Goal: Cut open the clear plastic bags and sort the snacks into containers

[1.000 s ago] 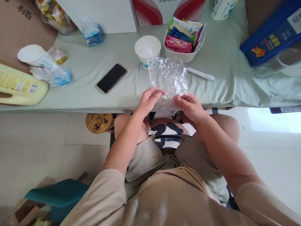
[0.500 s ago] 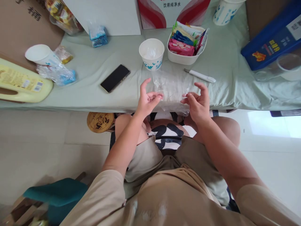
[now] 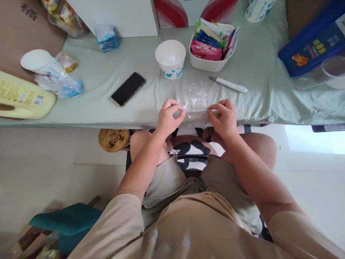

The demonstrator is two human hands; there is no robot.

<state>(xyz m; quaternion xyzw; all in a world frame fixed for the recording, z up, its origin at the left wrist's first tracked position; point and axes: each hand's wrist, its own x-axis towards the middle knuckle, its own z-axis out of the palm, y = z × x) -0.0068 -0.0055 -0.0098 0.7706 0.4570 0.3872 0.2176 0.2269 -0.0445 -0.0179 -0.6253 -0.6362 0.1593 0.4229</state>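
A clear plastic bag (image 3: 195, 99) stretches between my hands at the table's front edge, its far part lying on the cloth. My left hand (image 3: 169, 117) pinches its left side between thumb and forefinger. On the opposite side, my right hand (image 3: 223, 117) pinches it the same way. Just behind the bag stands a white paper cup (image 3: 172, 72) with a blue leaf print and crumpled clear plastic inside. A white-handled utility knife (image 3: 230, 84) lies behind my right hand.
A white tub (image 3: 208, 65) of wrapped snacks sits behind the knife. To the left lie a phone (image 3: 128, 89), a tipped paper cup (image 3: 40, 63) and a yellow jug (image 3: 27, 99). A blue box (image 3: 315, 46) stands at the right. A wooden stool (image 3: 113, 139) is below the table edge.
My raised forefingers have come down to my thumbs, and both hands now pinch the bag. The bag's near edge is pulled straighter. The view has shifted slightly.
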